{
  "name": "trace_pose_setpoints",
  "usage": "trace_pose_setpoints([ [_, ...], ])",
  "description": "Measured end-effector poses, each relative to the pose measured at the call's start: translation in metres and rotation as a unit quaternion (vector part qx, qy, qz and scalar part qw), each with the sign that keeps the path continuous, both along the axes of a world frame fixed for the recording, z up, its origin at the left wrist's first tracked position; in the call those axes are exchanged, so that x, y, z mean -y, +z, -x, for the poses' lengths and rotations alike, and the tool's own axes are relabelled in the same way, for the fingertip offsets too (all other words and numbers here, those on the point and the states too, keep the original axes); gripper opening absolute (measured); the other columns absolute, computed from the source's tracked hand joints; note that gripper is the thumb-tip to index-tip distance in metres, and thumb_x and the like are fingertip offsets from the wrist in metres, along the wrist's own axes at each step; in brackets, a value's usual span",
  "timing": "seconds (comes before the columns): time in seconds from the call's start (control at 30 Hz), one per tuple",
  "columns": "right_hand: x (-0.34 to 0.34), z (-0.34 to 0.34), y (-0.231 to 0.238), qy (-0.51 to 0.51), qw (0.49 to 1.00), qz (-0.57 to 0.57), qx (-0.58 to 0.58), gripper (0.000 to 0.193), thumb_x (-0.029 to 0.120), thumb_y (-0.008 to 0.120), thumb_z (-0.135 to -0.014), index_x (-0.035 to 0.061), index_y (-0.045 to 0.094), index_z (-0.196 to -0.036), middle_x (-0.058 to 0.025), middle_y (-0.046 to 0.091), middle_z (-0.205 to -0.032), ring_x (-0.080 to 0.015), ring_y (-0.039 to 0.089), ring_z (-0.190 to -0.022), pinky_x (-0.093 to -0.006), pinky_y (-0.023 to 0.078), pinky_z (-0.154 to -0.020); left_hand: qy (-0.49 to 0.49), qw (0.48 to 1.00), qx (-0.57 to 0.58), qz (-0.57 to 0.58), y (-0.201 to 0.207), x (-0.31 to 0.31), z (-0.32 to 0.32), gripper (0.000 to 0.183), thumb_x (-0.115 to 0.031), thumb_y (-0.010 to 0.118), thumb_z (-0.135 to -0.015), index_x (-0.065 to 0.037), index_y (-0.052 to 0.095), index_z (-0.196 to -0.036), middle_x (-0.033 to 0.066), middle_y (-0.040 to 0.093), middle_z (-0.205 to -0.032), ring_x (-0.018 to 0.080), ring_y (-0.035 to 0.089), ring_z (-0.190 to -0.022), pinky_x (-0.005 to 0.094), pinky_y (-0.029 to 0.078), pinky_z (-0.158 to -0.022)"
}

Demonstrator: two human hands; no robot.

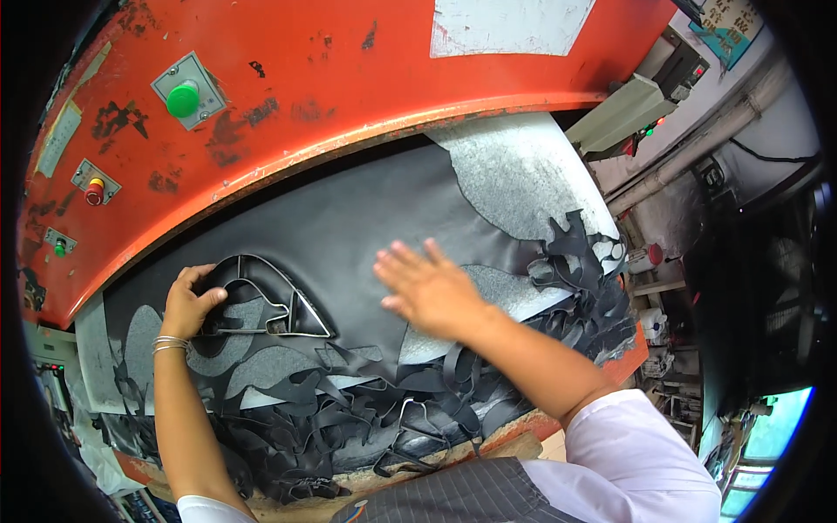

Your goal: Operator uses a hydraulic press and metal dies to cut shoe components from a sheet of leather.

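Note:
A black leather sheet (357, 222) lies on the grey cutting bed (523, 170) under the orange press head (288, 78). My left hand (187, 303) grips the left side of a curved steel cutting die (277, 296) that rests on the leather. My right hand (427, 288) lies flat, fingers spread, on the leather to the right of the die, holding nothing. Black leather offcuts (366, 410) with cut-out holes pile up along the near edge of the bed.
The press head carries a green push button (183, 98) and smaller red and green buttons (94, 190) at its left. More scrap strips (580, 261) hang over the bed's right end. Machine parts, pipes and small containers (649, 257) crowd the right side.

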State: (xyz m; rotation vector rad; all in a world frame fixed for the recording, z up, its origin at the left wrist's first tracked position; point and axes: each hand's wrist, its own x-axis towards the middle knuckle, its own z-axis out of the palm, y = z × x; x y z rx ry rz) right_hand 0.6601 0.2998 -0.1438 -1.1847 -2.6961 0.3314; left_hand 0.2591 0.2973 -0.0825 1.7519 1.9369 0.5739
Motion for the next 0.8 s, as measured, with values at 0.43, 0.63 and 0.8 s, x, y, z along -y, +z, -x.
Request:
trace_pose_setpoints([
  [0.43,0.068,-0.085,0.038,-0.165,0.976,-0.031,-0.142,0.041,0.033,0.062,-0.089,0.0028,0.062,-0.116,-0.0174,0.057,-0.129,-0.0324,0.048,-0.126,-0.0494,0.031,-0.109,0.055,0.968,0.014,-0.244,-0.007,0.080,0.007,0.016,0.001,0.049,-0.093,0.002,0.057,-0.106,0.0142,0.064,-0.105,0.0217,0.061,-0.103,0.0313,0.046,-0.090],
  [0.63,0.146,-0.041,0.071,0.164,0.902,0.266,-0.299,0.051,0.039,0.064,-0.089,0.0012,0.058,-0.123,-0.0186,0.059,-0.124,-0.0333,0.055,-0.116,-0.0417,0.043,-0.098,0.192,0.885,0.042,-0.422,0.051,0.205,-0.029,0.032,0.001,0.042,-0.097,0.004,0.045,-0.129,0.0159,0.055,-0.129,0.0229,0.053,-0.117,0.0326,0.039,-0.102],
  [0.8,0.150,0.014,0.100,0.143,0.821,0.375,-0.407,0.071,0.038,0.058,-0.095,-0.0011,0.029,-0.146,-0.0240,0.043,-0.141,-0.0291,0.049,-0.126,-0.0367,0.038,-0.104,0.248,0.830,0.117,-0.485,0.095,0.215,-0.122,0.045,0.003,0.042,-0.096,0.004,0.035,-0.140,0.0124,0.038,-0.147,0.0199,0.045,-0.126,0.0318,0.032,-0.107],
])
